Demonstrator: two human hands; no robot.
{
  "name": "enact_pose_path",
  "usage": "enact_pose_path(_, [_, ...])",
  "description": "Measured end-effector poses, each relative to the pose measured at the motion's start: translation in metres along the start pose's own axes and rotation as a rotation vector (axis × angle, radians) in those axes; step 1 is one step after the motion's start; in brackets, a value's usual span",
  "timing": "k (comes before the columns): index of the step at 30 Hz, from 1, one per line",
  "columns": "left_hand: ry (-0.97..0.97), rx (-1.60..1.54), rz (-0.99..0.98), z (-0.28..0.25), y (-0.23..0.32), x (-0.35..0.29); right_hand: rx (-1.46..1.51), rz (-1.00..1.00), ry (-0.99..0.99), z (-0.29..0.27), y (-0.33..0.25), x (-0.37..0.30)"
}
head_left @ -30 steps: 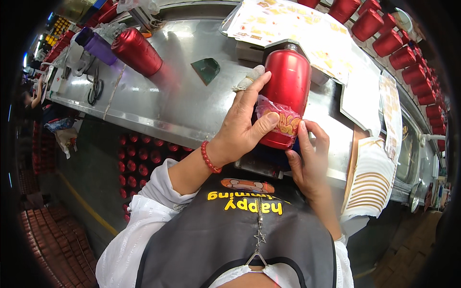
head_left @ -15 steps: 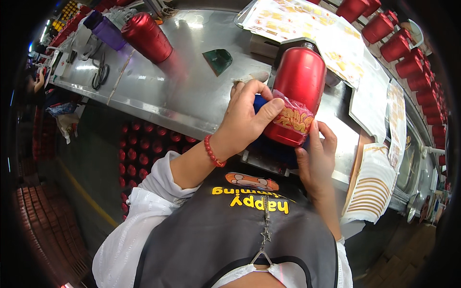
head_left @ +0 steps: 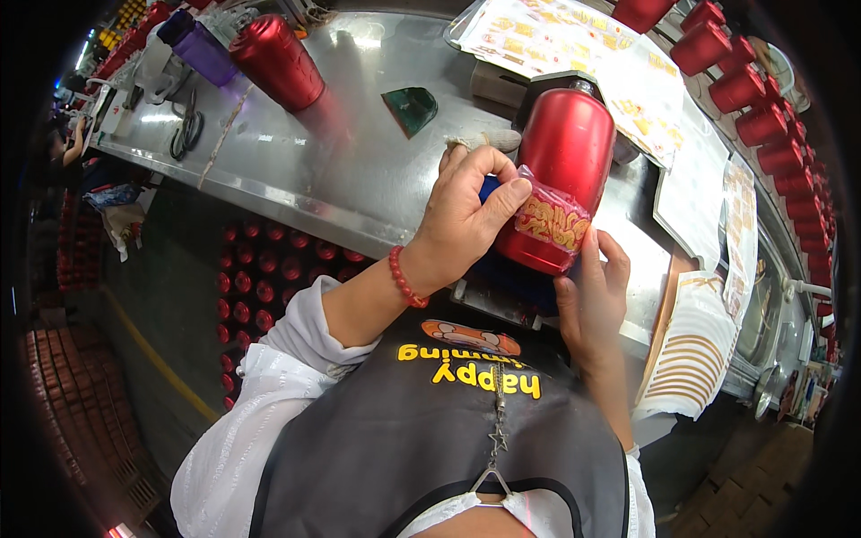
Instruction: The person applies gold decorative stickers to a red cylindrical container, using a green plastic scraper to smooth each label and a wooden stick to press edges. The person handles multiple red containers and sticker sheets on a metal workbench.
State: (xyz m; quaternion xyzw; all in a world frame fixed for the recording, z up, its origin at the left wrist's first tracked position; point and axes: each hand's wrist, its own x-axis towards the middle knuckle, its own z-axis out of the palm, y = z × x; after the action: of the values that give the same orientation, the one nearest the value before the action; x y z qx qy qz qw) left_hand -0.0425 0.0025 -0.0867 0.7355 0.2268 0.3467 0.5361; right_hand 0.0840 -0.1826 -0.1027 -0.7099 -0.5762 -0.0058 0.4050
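Note:
A glossy red metal bottle (head_left: pixel 567 143) lies tilted on a holder at the table's front, its neck pointing away from me. Across its near end lies a gold-patterned decal (head_left: pixel 552 222) on thin, wrinkled clear film. My left hand (head_left: pixel 466 202) is closed, thumb and forefinger pinching the film's upper left edge. Fingertips of my right hand (head_left: pixel 594 291) press the decal's right end and the bottle's lower side; the thumb sits near the bottle's base. Part of a blue pad (head_left: pixel 489 190) shows beside the bottle.
Another red bottle (head_left: pixel 278 65) and a purple bottle (head_left: pixel 195 49) stand at the far left, near black scissors (head_left: pixel 186 127). A dark green scraper-like piece (head_left: pixel 411 109) lies mid-table. Printed decal sheets (head_left: pixel 574 40) spread behind, more sheets (head_left: pixel 686 345) at right. Red containers (head_left: pixel 762 121) line the right side.
The film's upper left part is lifted a little more off the bottle in my left hand's pinch, and the decal looks flatter. My right hand has barely moved.

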Motion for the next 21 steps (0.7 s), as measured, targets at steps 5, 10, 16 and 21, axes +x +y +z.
enact_pose_path(5, [0.017,0.05,0.058,-0.0005,-0.002,0.0015,-0.062,-0.025,-0.017,-0.0028,-0.0026,0.0031])
enact_pose_path(10, [0.021,0.019,0.051,0.001,-0.0016,0.0021,-0.055,-0.043,-0.011,-0.0033,-0.0038,0.0054])
enact_pose_path(16, [0.028,-0.013,0.043,0.0013,0.0011,0.004,-0.053,-0.047,-0.007,-0.0035,-0.0043,0.0056])
enact_pose_path(21, [0.013,0.078,0.073,-0.0001,-0.0017,0.0054,-0.061,-0.047,-0.011,-0.0033,-0.0043,0.0049])
